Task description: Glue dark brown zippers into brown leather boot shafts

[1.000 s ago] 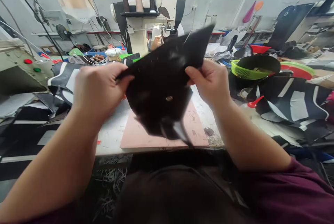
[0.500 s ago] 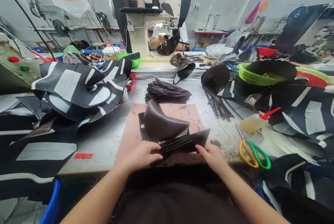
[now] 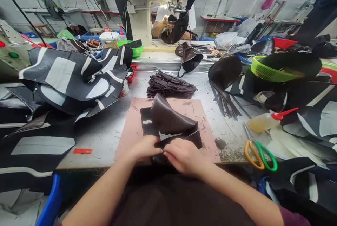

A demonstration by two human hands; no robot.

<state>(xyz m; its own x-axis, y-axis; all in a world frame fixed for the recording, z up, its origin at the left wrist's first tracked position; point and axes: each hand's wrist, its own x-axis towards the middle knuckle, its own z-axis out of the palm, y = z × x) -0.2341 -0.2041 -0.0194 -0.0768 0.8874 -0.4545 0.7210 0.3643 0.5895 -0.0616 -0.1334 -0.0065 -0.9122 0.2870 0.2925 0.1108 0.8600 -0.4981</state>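
Note:
A dark brown leather piece (image 3: 172, 117), curled over on itself, lies on a pink cutting board (image 3: 126, 133) in front of me. My left hand (image 3: 147, 147) pinches its near edge between thumb and fingers. Close beside it, my right hand (image 3: 184, 154) is closed on the same edge, fingers bent and knuckles up. The exact bit of edge under the fingertips is hidden. A pale strip shows inside the fold. Just beyond the board sits a pile of dark leather strips (image 3: 170, 85).
Scissors with orange and green handles (image 3: 259, 155) and a glue bottle with red tip (image 3: 264, 122) lie to the right. Black leather panels (image 3: 63, 75) heap up at left. Behind stands a sewing machine (image 3: 138, 18), where another person's hand (image 3: 167, 24) holds a dark piece.
My right hand has moved left, from the piece's right end to beside my left hand. The leather's right part now rests on the board. The view has tilted down.

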